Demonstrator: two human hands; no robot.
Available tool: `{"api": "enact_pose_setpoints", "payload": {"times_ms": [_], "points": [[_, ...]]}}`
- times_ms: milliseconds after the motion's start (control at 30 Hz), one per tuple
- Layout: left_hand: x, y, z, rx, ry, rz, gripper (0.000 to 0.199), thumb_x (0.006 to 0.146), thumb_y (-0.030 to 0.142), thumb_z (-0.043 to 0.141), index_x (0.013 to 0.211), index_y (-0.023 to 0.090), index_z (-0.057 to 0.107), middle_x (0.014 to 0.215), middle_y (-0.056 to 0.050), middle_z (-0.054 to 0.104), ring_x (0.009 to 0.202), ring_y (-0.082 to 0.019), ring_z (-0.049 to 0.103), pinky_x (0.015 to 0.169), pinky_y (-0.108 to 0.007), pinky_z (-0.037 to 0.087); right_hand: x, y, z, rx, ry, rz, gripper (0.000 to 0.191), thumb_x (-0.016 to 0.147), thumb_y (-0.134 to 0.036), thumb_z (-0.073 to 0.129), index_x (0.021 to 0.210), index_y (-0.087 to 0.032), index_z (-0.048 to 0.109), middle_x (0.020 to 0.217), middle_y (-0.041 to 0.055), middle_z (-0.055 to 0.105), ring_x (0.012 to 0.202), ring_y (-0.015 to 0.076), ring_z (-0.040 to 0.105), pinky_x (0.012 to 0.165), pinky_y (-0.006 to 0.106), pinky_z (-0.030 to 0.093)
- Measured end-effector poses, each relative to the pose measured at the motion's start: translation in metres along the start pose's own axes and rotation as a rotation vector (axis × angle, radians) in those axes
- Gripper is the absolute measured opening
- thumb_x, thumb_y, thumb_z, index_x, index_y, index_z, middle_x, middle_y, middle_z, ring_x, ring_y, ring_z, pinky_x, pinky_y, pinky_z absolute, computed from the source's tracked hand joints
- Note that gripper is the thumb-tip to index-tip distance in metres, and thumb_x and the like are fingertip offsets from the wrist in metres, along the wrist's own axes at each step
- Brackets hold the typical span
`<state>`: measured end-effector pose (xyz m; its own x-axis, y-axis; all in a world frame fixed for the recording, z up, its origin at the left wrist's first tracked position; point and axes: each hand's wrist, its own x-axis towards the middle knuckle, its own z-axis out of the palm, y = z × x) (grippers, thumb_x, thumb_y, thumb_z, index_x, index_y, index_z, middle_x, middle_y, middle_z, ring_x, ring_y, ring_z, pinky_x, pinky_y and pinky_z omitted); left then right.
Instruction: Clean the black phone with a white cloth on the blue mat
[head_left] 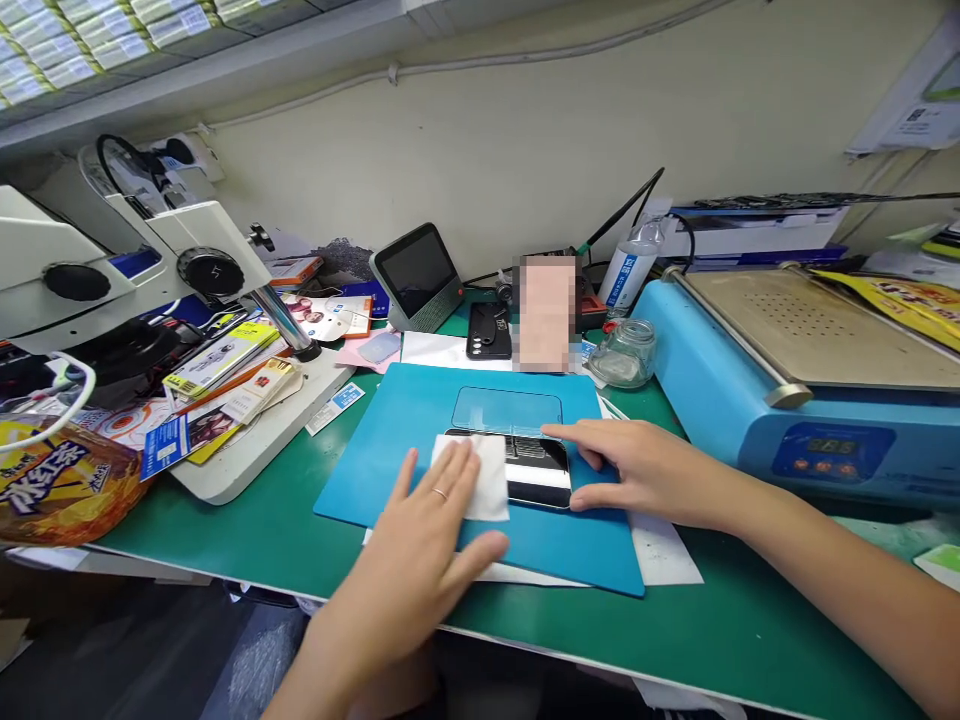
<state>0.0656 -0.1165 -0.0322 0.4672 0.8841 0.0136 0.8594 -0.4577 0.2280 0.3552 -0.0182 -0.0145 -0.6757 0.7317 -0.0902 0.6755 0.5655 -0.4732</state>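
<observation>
A smartphone (pixel 541 470) with a dark, glossy face lies sideways on a blue mat (pixel 360 475). Flat over its left part is a white wipe (pixel 491 490), under the outstretched fingers of my left hand (pixel 424 545); these press on the wipe, thumb apart. My right hand (pixel 637 465) steadies the phone's right end, index finger at the far edge and thumb at the near corner. Just behind the phone rests a clear, dark-edged screen protector or glass sheet (pixel 510 405). The phone's left end is hidden by the wipe and my left hand.
To the right stands a blue heating-plate machine (pixel 720 400), with a glass jar (pixel 624 355) and a plastic bottle (pixel 634 265) nearby. Behind the mat are a black phone (pixel 489 332) and a smart display (pixel 418 278). A microscope arm (pixel 187 255) and a drink bottle (pixel 67 485) occupy the left.
</observation>
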Motion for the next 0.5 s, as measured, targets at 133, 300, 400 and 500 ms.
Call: {"api": "enact_pose_setpoints", "payload": {"times_ms": [133,300,400,500], "points": [[0.012,-0.003,0.004,0.033,0.029,-0.092,0.077,0.107,0.064,0.026,0.163,0.01,0.023,0.168,-0.015,0.021,0.157,-0.029,0.018,0.127,-0.057,0.019,0.0,-0.001,-0.001,0.003,0.014,-0.003,0.078,0.084,-0.074,0.063,0.146,-0.028,0.056,0.088,0.0037,0.067,0.08,0.0259,0.064,0.071,0.037,0.045],[0.036,0.039,0.011,-0.034,0.063,-0.062,0.095,0.1,0.076,0.026,0.159,0.002,0.031,0.166,-0.02,0.023,0.156,-0.033,0.02,0.127,-0.055,0.023,-0.001,-0.002,-0.001,0.002,0.026,-0.016,0.079,0.084,-0.073,0.063,0.148,-0.027,0.055,0.086,0.0039,0.067,0.077,0.0251,0.063,0.069,0.036,0.046],[0.044,0.055,0.01,-0.109,0.04,0.014,0.098,0.099,0.079,0.021,0.16,0.004,0.031,0.167,-0.016,0.024,0.157,-0.031,0.019,0.128,-0.053,0.021,-0.002,0.0,0.0,-0.006,0.035,-0.006,0.084,0.086,-0.072,0.062,0.154,-0.026,0.046,0.084,0.0029,0.066,0.075,0.0241,0.063,0.068,0.036,0.046],[0.04,0.051,0.008,-0.123,0.03,0.062,0.09,0.102,0.074,0.023,0.162,0.008,0.027,0.168,-0.013,0.023,0.158,-0.029,0.017,0.128,-0.054,0.02,-0.001,0.002,0.001,-0.009,0.04,0.004,0.083,0.086,-0.071,0.062,0.155,-0.027,0.045,0.082,0.0017,0.065,0.072,0.0231,0.062,0.066,0.035,0.046]]}}
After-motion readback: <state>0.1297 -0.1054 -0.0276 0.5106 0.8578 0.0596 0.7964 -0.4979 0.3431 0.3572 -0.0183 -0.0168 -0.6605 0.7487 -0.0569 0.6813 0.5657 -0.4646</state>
